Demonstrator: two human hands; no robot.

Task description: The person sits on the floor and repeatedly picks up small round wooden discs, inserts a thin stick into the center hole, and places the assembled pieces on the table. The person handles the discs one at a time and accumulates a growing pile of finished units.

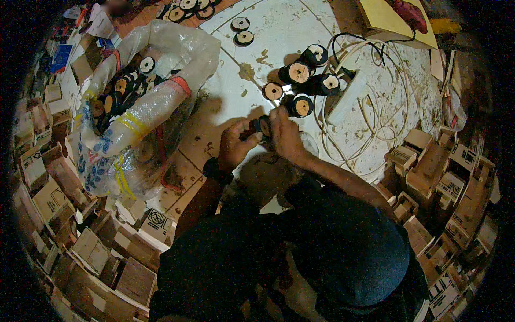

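Observation:
A small dark round disc (263, 126) sits between my two hands in the middle. My left hand (236, 144) has its thumb and fingers closed on the left side of it. My right hand (287, 135) grips its right side, with the fingertips pointing away from me. Just beyond are several dark-rimmed rolls with pale faces. The nearest are a roll with a small centre hole (273, 91) and a thicker roll (301, 106). Behind them lies a larger roll with a tan face (298, 72). A dark band circles my left wrist.
On the left, a translucent plastic sack (203, 56) stands open with several discs (146, 65) inside. Coiled pale cable (370, 140) lies on the stained tiles at right. Two discs (244, 37) lie farther off. Cardboard boxes (51, 199) crowd both sides; a yellow box (375, 16) stands far right.

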